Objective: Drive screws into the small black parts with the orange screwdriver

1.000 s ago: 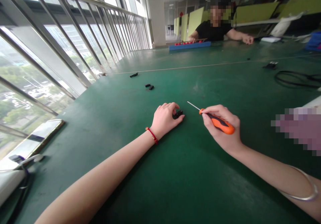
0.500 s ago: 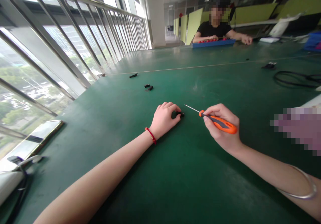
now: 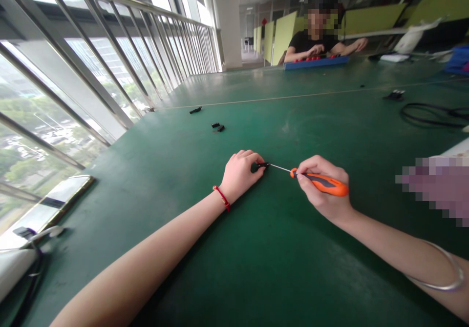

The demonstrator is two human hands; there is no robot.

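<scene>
My left hand (image 3: pixel 242 173) rests on the green table (image 3: pixel 176 171) and pinches a small black part (image 3: pixel 262 164) between thumb and fingers. Most of that part is hidden by the fingers, and its kind cannot be made out. In my right hand (image 3: pixel 326 190) is a screwdriver (image 3: pixel 324 184) with an orange and dark grey handle, held like a pen. Its thin metal shaft points left, and the tip meets the right end of the black part.
Several small black pieces (image 3: pixel 219 127) lie beyond my left hand. A black cable (image 3: pixel 428 114) is coiled at the right. On the left lies a phone-like slab (image 3: pixel 69 195) near the railing (image 3: pixel 120 34). Across the table a person (image 3: pixel 315 44) sits behind a blue tray (image 3: pixel 317 63).
The screwdriver tip has come down and slightly left, from just above the black part onto its end. My left hand has barely moved. The person opposite has raised an outstretched hand.
</scene>
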